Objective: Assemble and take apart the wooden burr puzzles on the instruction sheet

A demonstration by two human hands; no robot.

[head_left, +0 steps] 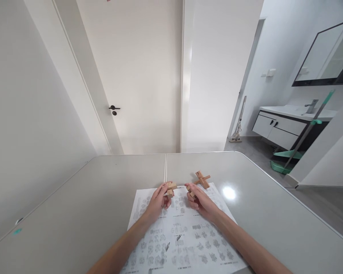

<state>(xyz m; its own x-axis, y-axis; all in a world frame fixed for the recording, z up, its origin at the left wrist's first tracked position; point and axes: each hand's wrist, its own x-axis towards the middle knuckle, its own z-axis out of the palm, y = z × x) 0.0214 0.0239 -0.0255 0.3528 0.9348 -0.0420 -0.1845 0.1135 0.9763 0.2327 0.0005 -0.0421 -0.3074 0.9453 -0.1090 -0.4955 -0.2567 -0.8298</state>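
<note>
My left hand [161, 198] is closed on light wooden puzzle pieces [171, 186], which stick out past the thumb and fingertips. Across from it, my right hand [199, 199] grips a small notched wooden puzzle piece [190, 191], partly covered by the fingers. A gap separates the two hands. Just beyond the right hand lie crossed wooden pieces [202, 179], darker brown, by the top edge of the paper. Under both hands is a white instruction sheet [177, 219] printed with rows of small grey diagrams.
The grey table [88, 213] has a seam [165, 167] at its far half and a rounded right corner. Behind it stands a pale door with a black handle [114, 108]. At right are a washbasin cabinet [280, 123], a mop [238, 123] and a green dustpan [281, 166].
</note>
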